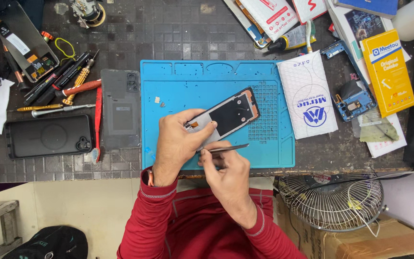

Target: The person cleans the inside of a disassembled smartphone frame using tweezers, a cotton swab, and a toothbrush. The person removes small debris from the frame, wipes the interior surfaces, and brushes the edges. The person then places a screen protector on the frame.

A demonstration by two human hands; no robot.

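Two hands at work over the blue repair mat (178,81), sleeves red. Left hand (176,144) curled around the near end of a phone frame (226,115), thumb and fingers closed on its edge, holding it tilted on the mat, far end pointing toward the mat's grid of small compartments. Frame open-faced: dark rectangle in the middle, pale border, rounded corners. Right hand (228,175) just beside the left, at the mat's near edge, fingers pinched shut on metal tweezers (224,149); one end of the tweezers at the frame's near end by the left thumb, the other out past the fingers toward the mat's right side. Exact contact point hidden by the fingers.

Left of the mat: a grey phone back cover (120,108) lying flat, touching the mat's left edge or nearly so; beyond it a red pry tool (97,120), then a black phone case (49,136). Further up on that side, a loose bunch of screwdrivers (65,88).

Right of the mat: a white padded pouch (310,98) overlapping the mat's right edge, a small blue circuit part (355,100) past it, a yellow box (389,72) beyond. Above the mat's right corner, a glue tube (291,41). Below the mat, off the bench, a wire fan guard (331,201).
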